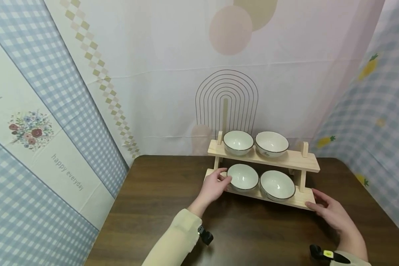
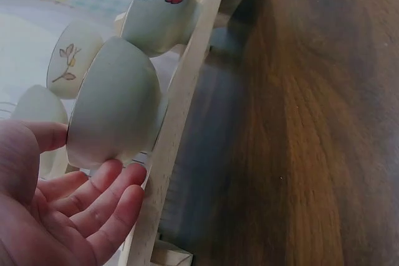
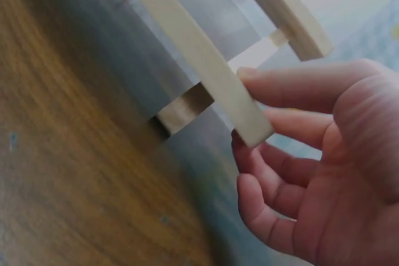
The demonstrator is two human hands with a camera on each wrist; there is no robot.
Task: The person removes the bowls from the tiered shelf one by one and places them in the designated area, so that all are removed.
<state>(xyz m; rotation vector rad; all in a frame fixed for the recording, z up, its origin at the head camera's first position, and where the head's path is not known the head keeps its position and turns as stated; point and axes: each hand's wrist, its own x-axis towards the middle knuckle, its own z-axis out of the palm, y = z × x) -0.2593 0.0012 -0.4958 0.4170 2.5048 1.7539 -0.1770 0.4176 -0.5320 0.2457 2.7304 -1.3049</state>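
Observation:
A two-tier wooden rack (image 1: pixel 297 159) stands on the table and carries several white bowls with dark rims. My left hand (image 1: pixel 216 184) is at the left side of the lower-left bowl (image 1: pixel 242 177). In the left wrist view its relaxed fingers (image 2: pixel 118 207) touch that bowl's outer wall (image 2: pixel 115 101), with one digit at the rim. Meanwhile, my right hand (image 1: pixel 330 212) grips the right end of the lower board (image 3: pixel 234 101) between its digits. Beside the left bowl sits the lower-right bowl (image 1: pixel 277 184). Two more bowls, the upper-left (image 1: pixel 238 142) and upper-right (image 1: pixel 272 143), share the top board.
The brown wooden table (image 1: pixel 159 207) extends to the left and front of the rack. A patterned white cloth (image 1: pixel 166 111) hangs close behind it. Checked cloths hang at both sides, including the right-hand cloth (image 1: pixel 369 136).

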